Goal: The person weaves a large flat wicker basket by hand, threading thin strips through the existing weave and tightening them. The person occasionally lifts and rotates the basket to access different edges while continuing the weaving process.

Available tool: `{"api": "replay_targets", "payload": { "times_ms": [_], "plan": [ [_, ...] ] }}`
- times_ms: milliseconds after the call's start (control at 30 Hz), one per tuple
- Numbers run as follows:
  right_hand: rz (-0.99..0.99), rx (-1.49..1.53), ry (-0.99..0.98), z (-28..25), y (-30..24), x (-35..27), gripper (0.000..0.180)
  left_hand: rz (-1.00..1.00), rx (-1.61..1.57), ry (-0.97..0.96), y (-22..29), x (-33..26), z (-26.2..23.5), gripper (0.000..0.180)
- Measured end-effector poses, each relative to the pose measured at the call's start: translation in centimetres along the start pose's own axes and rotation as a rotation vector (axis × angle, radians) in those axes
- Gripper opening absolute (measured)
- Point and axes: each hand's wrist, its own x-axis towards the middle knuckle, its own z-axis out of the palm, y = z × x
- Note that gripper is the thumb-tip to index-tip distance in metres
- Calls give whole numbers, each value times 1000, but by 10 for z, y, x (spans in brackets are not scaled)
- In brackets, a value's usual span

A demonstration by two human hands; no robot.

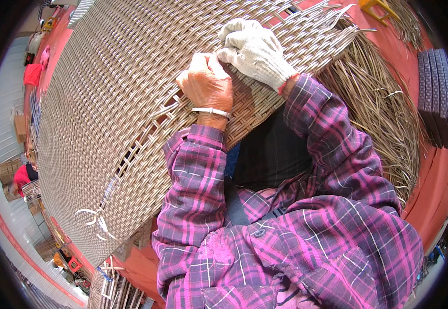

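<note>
Big tan woven sheet point(110, 103) spread out in front of the body, near edge by the dark cloth point(270, 154) at the lap. On top, close to that edge, both hands. Bare left hand point(207, 85), fingers curled tight together. Gloved right hand point(255, 49), fingers bent in and together too, just beside the left. Cannot tell about any strand inside either grip, with fingertips mostly hidden.

Look out for bare skin first. No glove on the left, so maybe a scratch or a poke from a hard strand end. Could also catch the bracelet point(211, 112) on a strand and tug the weave crooked.

Watch the long slit point(160, 119) by the left wrist too. Might get wider with a hard pull, because of strands spread apart there. Might slip in the glove, from thick cloth on smooth strands.

At the upper right, loose strand ends point(340, 21) sticking out past the weave. Could snag a sleeve point(332, 121) or poke a face leaning close. Near the right arm, a big heap of loose strands point(386, 108). Could tangle from an elbow bump.
</note>
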Motion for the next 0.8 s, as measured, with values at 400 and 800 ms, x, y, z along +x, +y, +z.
{"api": "replay_targets", "payload": {
  "times_ms": [400,800],
  "plan": [
    [-1,265,504,-10,10,38,16,273,-151,-115,8,-39,-66,19],
    [147,-128,199,-45,121,-13,21,-2,131,20,-47,-118,-172,20]
  ]
}}
